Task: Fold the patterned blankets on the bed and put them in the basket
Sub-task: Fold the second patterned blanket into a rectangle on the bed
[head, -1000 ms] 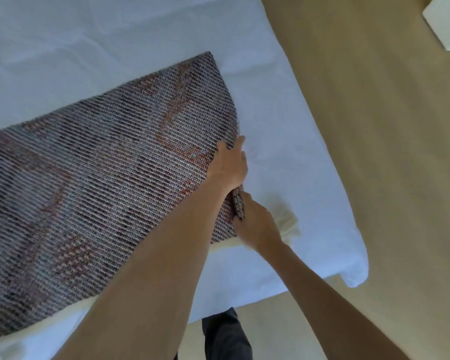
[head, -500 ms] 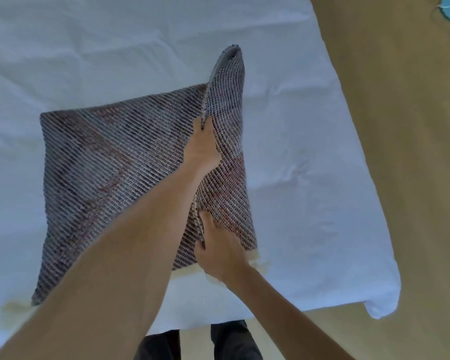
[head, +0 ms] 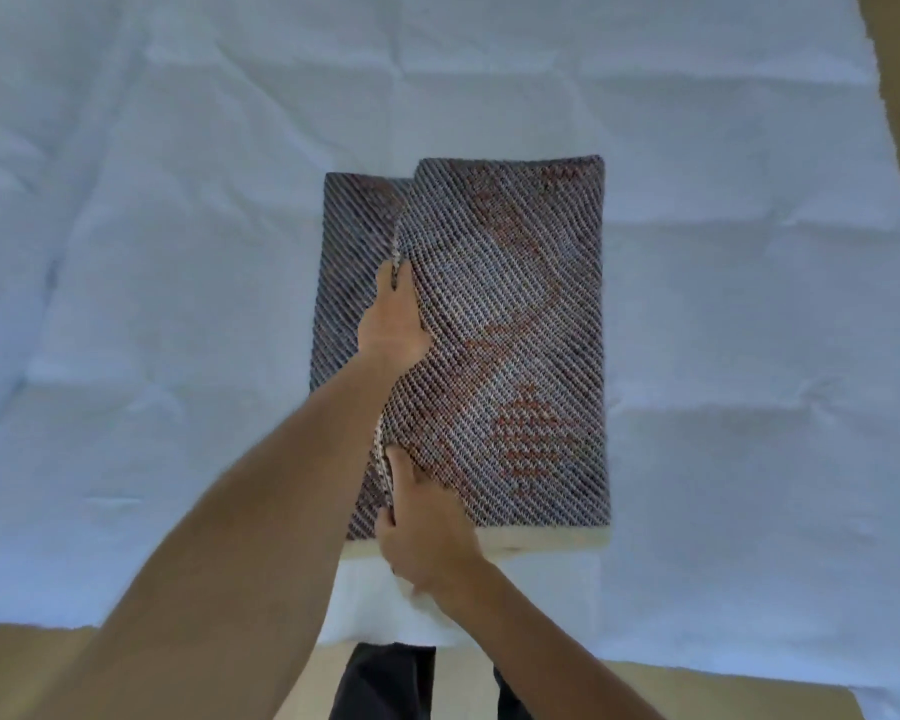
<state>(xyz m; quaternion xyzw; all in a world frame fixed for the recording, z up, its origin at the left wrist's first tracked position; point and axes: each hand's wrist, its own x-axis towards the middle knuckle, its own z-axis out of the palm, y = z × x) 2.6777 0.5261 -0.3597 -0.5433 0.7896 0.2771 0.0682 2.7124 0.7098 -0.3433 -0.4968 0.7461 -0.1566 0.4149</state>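
The patterned blanket point(head: 510, 324) lies in the middle of the white bed point(head: 178, 252), doubled into a tall rectangle, with a flap brought over from the right and its loose edge running down the left part. Left hand point(head: 393, 324) pinches that edge high up, fingers curled round the cloth; right hand point(head: 422, 532) grips the same edge low down, near the pale hem at the blanket's near end. A strip of the layer beneath shows just left of the flap, so the fold looks mid-way, not squared off. Next call, I'd say: lay the edge flush with the left side, smooth it flat, then halve it again so it's compact enough to carry. And the basket? Not in view, so what it holds can't be told. Tan floor point(head: 32, 662) shows at the near edge of the bed.
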